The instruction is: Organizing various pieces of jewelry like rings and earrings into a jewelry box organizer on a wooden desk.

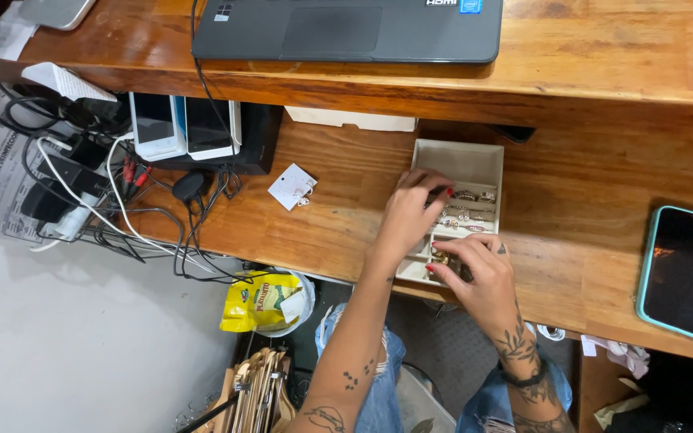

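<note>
Nearby, both hands work over a white ring box (475, 164) on the wooden tabletop (603, 200).
Right hand (483, 277) pinches a gold ring (441, 258) at the box's near edge; left hand (411, 212) rests fingertips on the ring rows, grip loose. Beyond lie a white square earring card (291, 186) and a dark laptop (346, 28).

Both hands close together, left grip (412, 210) and right grip (479, 269) pinching (fingers curled).
</note>
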